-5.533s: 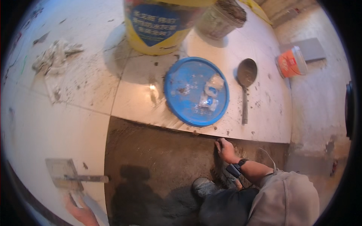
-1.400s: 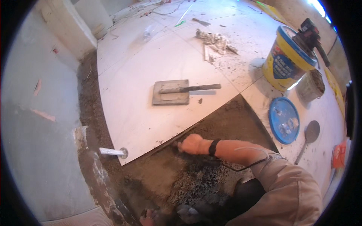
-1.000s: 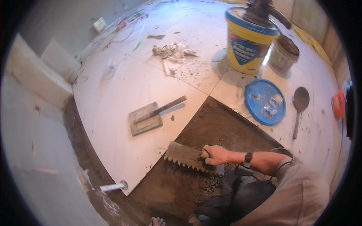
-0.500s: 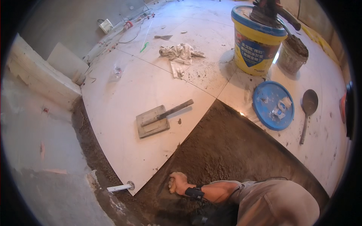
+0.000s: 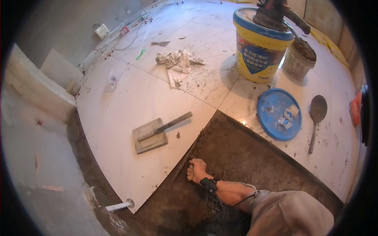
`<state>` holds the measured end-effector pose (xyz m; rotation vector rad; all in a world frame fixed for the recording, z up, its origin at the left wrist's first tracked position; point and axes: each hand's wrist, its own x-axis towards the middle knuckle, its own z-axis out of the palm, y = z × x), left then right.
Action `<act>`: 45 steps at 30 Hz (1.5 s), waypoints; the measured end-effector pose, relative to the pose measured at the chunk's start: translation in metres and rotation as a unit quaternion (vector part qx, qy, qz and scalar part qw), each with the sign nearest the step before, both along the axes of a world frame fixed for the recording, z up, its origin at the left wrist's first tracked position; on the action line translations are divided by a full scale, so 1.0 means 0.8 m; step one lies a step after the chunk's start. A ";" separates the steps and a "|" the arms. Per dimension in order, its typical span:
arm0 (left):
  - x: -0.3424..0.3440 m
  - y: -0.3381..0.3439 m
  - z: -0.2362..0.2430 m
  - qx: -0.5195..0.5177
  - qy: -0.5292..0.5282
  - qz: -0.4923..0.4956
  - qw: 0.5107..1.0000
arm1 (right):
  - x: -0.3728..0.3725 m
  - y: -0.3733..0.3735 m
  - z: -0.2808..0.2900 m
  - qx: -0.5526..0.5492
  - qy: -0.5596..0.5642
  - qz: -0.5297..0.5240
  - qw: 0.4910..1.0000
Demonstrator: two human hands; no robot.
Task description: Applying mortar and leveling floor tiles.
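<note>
My right hand (image 5: 197, 171) is closed in the dark mortar bed (image 5: 236, 153), beside the edge of the white tile (image 5: 106, 122), on the notched trowel seen earlier; the blade is hard to make out against the mortar. A flat trowel (image 5: 149, 137) with a long handle lies on that tile. A white measuring strip (image 5: 116, 206) with a round metal end sits at the tile's near corner. My left hand is out of view.
Right: blue lid (image 5: 271, 114) with scraps, ladle (image 5: 317, 108), yellow bucket (image 5: 256, 59) topped by a dark power tool (image 5: 269, 17), mortar pail (image 5: 299, 63), red container (image 5: 355, 110). A rag (image 5: 179, 67) lies farther back; a pale wall (image 5: 43, 145) runs along the left.
The view has swung left since the oldest frame. My right hand, shut on the notched trowel, has recently moved up along the tile edge. My left hand has dropped out of view.
</note>
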<state>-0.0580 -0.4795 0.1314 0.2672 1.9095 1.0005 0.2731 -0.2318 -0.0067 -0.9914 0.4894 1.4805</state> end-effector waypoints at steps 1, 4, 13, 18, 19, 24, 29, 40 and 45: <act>0.012 0.008 0.009 0.000 -0.004 0.000 1.000 | 0.010 0.009 0.001 0.002 0.001 -0.004 1.000; 0.031 0.023 0.017 -0.006 0.001 -0.014 1.000 | 0.039 0.023 0.004 -0.031 -0.008 -0.033 0.999; 0.064 0.043 0.018 -0.001 -0.004 0.002 1.000 | 0.082 0.031 0.010 -0.026 -0.015 -0.005 1.000; 0.047 0.027 0.008 -0.012 -0.010 0.014 1.000 | 0.122 0.051 0.006 -0.021 -0.057 -0.041 0.997; 0.040 0.022 0.001 -0.009 -0.017 0.015 1.000 | 0.129 0.053 0.005 -0.021 -0.080 -0.072 0.994; 0.022 0.012 -0.029 -0.010 -0.027 0.016 0.999 | 0.135 0.051 -0.002 -0.040 -0.070 -0.073 0.994; 0.055 0.035 -0.009 0.004 -0.050 -0.005 0.999 | 0.129 0.018 0.007 -0.049 -0.057 -0.097 0.992; 0.052 0.101 0.009 -0.006 -0.003 -0.147 0.989 | 0.199 -0.217 0.060 0.049 -0.123 0.237 0.963; 0.022 0.197 0.030 -0.015 0.124 -0.277 0.953 | 0.285 -0.292 0.089 0.145 -0.575 0.417 0.688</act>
